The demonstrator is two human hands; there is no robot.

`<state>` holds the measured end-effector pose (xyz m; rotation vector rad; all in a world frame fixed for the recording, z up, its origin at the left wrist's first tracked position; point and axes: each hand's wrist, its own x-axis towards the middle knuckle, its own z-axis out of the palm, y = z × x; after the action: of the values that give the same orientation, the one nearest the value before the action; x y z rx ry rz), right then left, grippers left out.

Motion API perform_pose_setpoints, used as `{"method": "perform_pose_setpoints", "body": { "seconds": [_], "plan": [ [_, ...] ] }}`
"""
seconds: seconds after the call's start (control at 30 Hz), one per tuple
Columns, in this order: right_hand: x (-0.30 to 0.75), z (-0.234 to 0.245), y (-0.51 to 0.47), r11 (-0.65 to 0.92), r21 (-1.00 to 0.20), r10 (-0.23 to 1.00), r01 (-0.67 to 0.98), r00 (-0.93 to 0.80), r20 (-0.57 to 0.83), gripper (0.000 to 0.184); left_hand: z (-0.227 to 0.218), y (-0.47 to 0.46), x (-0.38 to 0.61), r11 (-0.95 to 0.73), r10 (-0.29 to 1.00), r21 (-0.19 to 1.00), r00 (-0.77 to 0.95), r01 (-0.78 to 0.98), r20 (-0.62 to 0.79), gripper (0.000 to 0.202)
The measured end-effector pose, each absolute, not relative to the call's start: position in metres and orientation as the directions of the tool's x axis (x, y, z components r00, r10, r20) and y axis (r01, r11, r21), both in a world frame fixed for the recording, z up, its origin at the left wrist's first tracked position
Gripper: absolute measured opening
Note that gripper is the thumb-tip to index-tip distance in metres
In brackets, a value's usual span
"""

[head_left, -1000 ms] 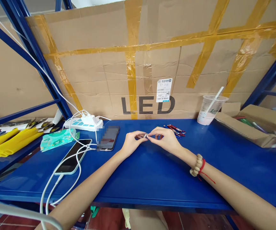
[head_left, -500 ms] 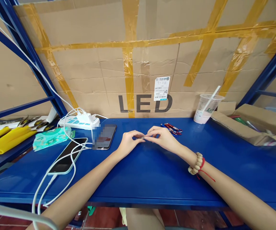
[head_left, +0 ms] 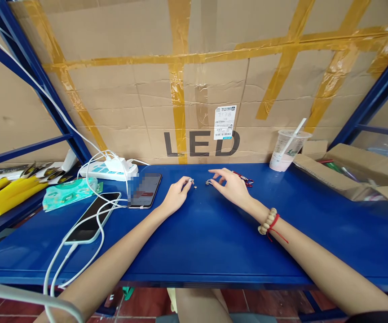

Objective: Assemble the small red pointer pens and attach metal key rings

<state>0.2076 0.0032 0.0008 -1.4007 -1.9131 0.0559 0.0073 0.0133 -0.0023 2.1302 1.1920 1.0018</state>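
Narrow and pinched, my left grip (head_left: 176, 196) held a small shiny piece (head_left: 191, 181) between thumb and fingertips, low over the middle of the blue bench (head_left: 210, 242). Just beside those fingertips a tiny metallic bit (head_left: 195, 187) lay by itself. Across a short gap, my right grip (head_left: 233, 186) stood wide, thumb and forefinger parted, with a small silvery part (head_left: 208, 182) close by the thumb tip; whether I was touching that part I could not tell. Some slim red things (head_left: 247, 181) showed behind that hand, mostly hidden by it. Around my right wrist sat a bracelet of pale beads (head_left: 268, 221) and a knotted red cord (head_left: 278, 230).

Left of my left grip lay a dark phone (head_left: 150, 190), partly blurred out, and nearer me a phone in a pale case (head_left: 94, 218) with a white cable (head_left: 72, 249) at its lower end. Beyond them were a teal packet (head_left: 68, 194) and a white power strip (head_left: 93, 171). To the far right a clear cup (head_left: 285, 151) with a straw stood beside an open carton (head_left: 328, 177). Behind everything rose a taped cardboard panel (head_left: 109, 103) lettered LED, bearing a white label (head_left: 225, 122).
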Motion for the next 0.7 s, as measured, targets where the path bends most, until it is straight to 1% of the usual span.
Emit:
{"method": "perform_pose_setpoints", "body": {
  "seconds": [0.13,0.2,0.27,0.4,0.47,0.53,0.63,0.7],
  "plan": [
    [0.205,-0.011,0.004,0.530,-0.238,0.787,0.814,-0.367,0.496,0.032,-0.003,0.016,0.004,-0.503,0.846,0.722,0.440,0.475,0.300,0.021],
    [0.202,-0.015,0.003,0.548,-0.168,0.783,0.819,-0.432,0.447,0.031,-0.002,0.015,0.005,-0.491,0.846,0.740,0.454,0.460,0.279,0.022],
    [0.199,-0.017,0.003,0.539,-0.152,0.798,0.828,-0.444,0.408,0.032,-0.002,0.013,0.006,-0.483,0.842,0.753,0.474,0.447,0.258,0.023],
    [0.195,-0.016,0.003,0.522,-0.147,0.815,0.840,-0.441,0.375,0.032,-0.002,0.010,0.009,-0.487,0.824,0.771,0.509,0.411,0.249,0.023],
    [0.195,-0.015,0.004,0.519,-0.156,0.818,0.840,-0.435,0.377,0.028,-0.003,0.010,0.010,-0.492,0.821,0.775,0.508,0.397,0.261,0.022],
    [0.197,-0.015,0.006,0.514,-0.208,0.823,0.832,-0.410,0.393,0.023,-0.003,0.011,0.010,-0.513,0.814,0.764,0.503,0.391,0.290,0.022],
    [0.201,-0.016,0.008,0.479,-0.342,0.852,0.809,-0.335,0.402,0.017,-0.003,0.012,0.008,-0.570,0.790,0.724,0.503,0.390,0.351,0.023],
    [0.203,-0.015,0.009,0.457,-0.455,0.874,0.764,-0.290,0.389,0.015,-0.002,0.011,0.008,-0.597,0.774,0.701,0.509,0.390,0.377,0.023]
  ]
}}
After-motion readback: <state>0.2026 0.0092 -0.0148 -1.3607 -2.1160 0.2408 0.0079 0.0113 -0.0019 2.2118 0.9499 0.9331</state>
